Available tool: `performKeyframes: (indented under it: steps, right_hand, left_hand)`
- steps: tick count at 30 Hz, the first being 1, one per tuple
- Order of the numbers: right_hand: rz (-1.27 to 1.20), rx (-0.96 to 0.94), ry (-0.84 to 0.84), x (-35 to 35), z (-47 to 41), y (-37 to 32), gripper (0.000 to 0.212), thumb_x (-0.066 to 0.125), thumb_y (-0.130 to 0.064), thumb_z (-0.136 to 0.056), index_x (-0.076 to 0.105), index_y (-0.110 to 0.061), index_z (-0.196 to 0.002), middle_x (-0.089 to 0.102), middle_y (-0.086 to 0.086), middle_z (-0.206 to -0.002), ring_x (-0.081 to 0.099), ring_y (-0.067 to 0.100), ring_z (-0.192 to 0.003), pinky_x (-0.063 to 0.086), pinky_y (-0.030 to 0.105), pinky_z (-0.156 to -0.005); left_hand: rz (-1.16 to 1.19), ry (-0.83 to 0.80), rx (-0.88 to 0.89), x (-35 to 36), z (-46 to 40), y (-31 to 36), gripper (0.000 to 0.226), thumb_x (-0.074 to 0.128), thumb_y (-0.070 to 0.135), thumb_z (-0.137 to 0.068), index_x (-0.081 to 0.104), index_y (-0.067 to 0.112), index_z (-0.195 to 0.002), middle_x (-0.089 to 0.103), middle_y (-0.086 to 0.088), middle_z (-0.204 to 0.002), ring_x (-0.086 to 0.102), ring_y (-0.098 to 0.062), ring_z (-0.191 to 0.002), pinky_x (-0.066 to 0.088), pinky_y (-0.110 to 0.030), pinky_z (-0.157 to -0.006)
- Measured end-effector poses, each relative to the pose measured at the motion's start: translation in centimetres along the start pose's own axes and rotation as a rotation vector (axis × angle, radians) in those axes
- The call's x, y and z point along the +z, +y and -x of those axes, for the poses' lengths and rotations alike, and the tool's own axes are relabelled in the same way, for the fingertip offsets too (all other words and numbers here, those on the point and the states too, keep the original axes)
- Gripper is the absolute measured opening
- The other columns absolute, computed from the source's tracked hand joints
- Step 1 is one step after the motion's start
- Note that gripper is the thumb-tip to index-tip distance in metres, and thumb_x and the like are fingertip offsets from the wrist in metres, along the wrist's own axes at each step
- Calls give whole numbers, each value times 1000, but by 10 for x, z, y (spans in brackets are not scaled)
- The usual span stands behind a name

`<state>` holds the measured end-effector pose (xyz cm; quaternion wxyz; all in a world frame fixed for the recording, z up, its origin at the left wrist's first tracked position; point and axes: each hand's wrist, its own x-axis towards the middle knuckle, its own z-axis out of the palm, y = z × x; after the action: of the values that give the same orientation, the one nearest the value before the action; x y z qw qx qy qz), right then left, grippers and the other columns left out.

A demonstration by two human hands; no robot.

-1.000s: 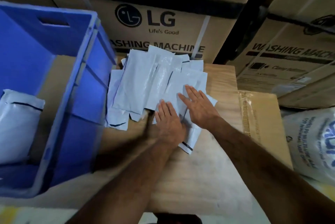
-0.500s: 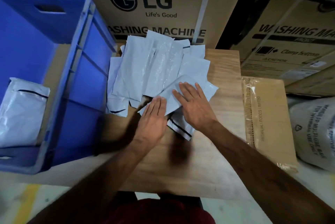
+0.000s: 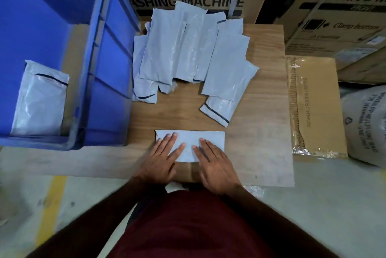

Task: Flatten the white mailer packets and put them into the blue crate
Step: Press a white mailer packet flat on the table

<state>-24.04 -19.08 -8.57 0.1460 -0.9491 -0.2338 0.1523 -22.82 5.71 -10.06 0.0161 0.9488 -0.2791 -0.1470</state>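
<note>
Mailer packet [image 3: 191,143] lies flat, long side crosswise, at 6 o'clock on the wooden table [image 3: 261,143]. Left hand [image 3: 159,160] palm down, fingers straight and slightly spread, pressing its left half. Right hand [image 3: 215,164] palm down, fingers straight, pressing its right half. Forearms run in from 6 o'clock. Pile of packets [image 3: 188,49] at 12 o'clock, overlapping. Blue crate [image 3: 108,49] at 9 o'clock, touching the pile; one packet in crate [image 3: 41,99] leans on its inner wall.

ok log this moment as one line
step: flattening | left hand: flat on packet | right hand: flat on packet | pile: on table | crate: holds one packet
</note>
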Motion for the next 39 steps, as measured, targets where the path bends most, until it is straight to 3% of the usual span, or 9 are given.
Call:
performKeyframes:
  steps: [4,7,11,25,30,34,39]
  right_hand:
    - [-38,107,89,0,-18,-5,61,40,-32,-99,34,-13,-158,24,19,-165,21,33,-153,20,49,-124]
    - [-26,165,30,14,-33,-7,62,32,-37,-102,28,-15,-160,14,19,-168,14,33,-156,18,53,-124]
    - [-14,195,35,30,-36,-6,63,31,-37,-103,21,-17,-162,9,16,-169,7,31,-157,11,52,-125]
    - [-46,170,20,38,-40,2,67,27,-39,-103,11,-16,-163,-3,13,-170,-5,27,-157,5,52,-126]
    - [-37,248,114,36,-17,16,67,36,-34,-104,12,-15,-163,1,13,-170,-4,26,-158,5,51,-127]
    - [-2,253,56,42,-14,22,68,34,-36,-105,4,-19,-164,-7,11,-170,-9,25,-157,8,52,-126]
    - [-75,246,110,40,-12,22,65,31,-34,-104,11,-17,-163,0,12,-170,-4,25,-158,11,52,-126]
  left_hand:
    - [114,84,-191,-6,-15,15,70,36,41,-100,24,8,-160,13,-19,-167,12,-35,-156,11,-48,-124]
    - [137,34,-255,6,-30,15,65,29,43,-103,25,12,-160,16,-17,-167,18,-35,-154,9,-46,-124]
    - [127,41,-253,23,-32,10,66,26,45,-104,19,15,-162,10,-14,-169,11,-33,-156,11,-48,-125]
    - [138,76,-286,27,-39,17,69,23,45,-102,16,11,-162,6,-19,-169,6,-35,-156,12,-52,-125]
    - [139,124,-120,28,-39,28,70,32,44,-103,17,8,-161,8,-18,-169,6,-32,-157,16,-52,-125]
    - [136,102,-144,35,-41,33,71,32,48,-102,17,11,-162,7,-14,-170,6,-30,-157,14,-49,-126]
    - [67,116,-144,26,-45,43,72,27,42,-101,14,6,-161,7,-18,-169,7,-34,-156,10,-52,-125]
